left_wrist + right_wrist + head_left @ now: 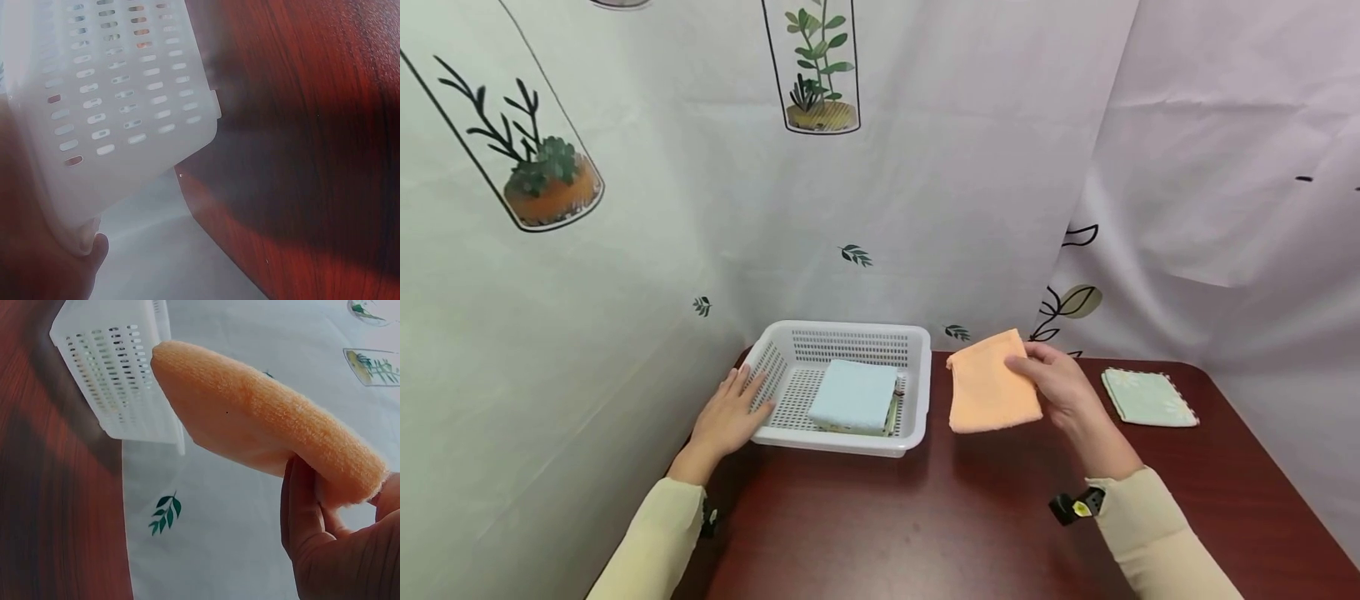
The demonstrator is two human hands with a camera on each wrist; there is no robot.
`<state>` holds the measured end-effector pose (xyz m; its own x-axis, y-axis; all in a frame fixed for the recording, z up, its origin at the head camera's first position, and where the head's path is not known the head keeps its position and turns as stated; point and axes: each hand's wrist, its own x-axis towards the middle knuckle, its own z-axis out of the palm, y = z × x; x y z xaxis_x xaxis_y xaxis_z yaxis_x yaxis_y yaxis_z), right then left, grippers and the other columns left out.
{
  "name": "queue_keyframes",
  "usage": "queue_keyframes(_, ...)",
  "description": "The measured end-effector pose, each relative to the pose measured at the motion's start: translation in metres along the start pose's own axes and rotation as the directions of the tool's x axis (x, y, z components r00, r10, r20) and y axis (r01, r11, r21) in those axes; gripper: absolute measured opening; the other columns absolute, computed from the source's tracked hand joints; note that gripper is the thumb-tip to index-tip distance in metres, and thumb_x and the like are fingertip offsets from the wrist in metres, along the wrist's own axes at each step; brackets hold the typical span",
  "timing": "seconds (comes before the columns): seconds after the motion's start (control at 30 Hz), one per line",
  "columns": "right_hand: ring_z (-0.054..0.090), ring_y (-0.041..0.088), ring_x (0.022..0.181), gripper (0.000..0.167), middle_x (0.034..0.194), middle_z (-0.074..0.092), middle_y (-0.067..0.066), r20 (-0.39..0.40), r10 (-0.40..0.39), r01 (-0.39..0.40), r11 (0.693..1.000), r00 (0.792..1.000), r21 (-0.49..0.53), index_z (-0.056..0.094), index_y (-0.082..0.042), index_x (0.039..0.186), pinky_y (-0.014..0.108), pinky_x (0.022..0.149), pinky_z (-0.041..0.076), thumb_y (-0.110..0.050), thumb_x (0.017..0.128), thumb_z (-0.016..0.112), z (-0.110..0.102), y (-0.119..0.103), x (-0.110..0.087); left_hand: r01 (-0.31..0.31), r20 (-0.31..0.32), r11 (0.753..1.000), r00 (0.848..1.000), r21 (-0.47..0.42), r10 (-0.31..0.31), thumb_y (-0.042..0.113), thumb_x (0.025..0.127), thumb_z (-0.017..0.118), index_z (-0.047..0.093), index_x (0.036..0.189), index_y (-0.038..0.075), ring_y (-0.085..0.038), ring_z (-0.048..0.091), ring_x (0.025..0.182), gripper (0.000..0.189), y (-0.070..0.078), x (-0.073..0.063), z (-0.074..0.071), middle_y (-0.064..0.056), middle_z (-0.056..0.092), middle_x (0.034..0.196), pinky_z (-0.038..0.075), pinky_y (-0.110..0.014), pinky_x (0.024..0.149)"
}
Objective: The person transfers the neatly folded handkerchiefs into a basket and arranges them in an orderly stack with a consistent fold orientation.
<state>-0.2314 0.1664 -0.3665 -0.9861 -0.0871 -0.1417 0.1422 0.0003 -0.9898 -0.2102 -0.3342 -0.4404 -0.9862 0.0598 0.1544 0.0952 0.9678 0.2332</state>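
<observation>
A folded orange towel [992, 385] is pinched by my right hand [1060, 385] at its right edge, with the thumb on the near face and the fingers behind. It is held up to the right of a white plastic basket [842, 442]. In the right wrist view the thick fold of the towel [262, 400] points toward the basket [119, 369]. My left hand [730, 417] rests on the basket's left rim, fingers spread and fairly straight. Inside the basket lies a folded light-blue towel [854, 393] on top of a greenish patterned cloth [891, 417].
A folded pale-green towel [1150, 397] with a patterned edge lies at the table's back right. The dark red wooden table [865, 525] meets a white printed curtain [895, 200] behind and at both sides. The basket stands near the table's back left corner.
</observation>
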Motion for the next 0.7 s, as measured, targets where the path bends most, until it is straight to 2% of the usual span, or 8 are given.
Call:
queue_keyframes(0.2,0.069,0.008,0.080,0.058,0.093,0.067,-0.004,0.009,-0.001,0.001,1.000,1.000,0.009,0.042,0.005,0.148,0.027,0.068,0.059,-0.017,0.099,0.066,0.007,-0.003,0.001,-0.016,-0.006,1.000,1.000,0.001,0.016,0.039,0.103,0.052,0.037,0.155,0.000,-0.049,0.012,0.152,0.067,0.000,0.001,-0.002,-0.029,0.021,0.163,0.017,-0.062,0.121)
queue_keyframes(0.43,0.068,0.009,0.079,0.057,0.091,0.067,-0.004,0.017,-0.005,0.004,1.000,1.000,0.012,0.043,0.005,0.147,0.028,0.068,0.059,-0.017,0.099,0.066,0.015,-0.007,0.006,0.004,0.009,1.000,1.000,-0.003,-0.004,0.039,0.103,0.051,0.036,0.156,0.000,-0.048,0.010,0.152,0.067,-0.001,0.001,-0.001,-0.028,0.019,0.164,0.015,-0.062,0.122)
queue_keyframes(0.7,0.069,0.010,0.082,0.058,0.094,0.067,-0.002,0.059,0.009,-0.014,0.997,0.998,0.082,0.039,0.004,0.149,0.030,0.069,0.059,-0.014,0.100,0.063,0.025,-0.008,0.010,0.014,0.015,1.000,1.000,0.010,-0.014,0.039,0.103,0.051,0.035,0.156,0.001,-0.048,0.010,0.153,0.068,-0.003,0.000,0.000,-0.028,0.018,0.165,0.016,-0.062,0.122)
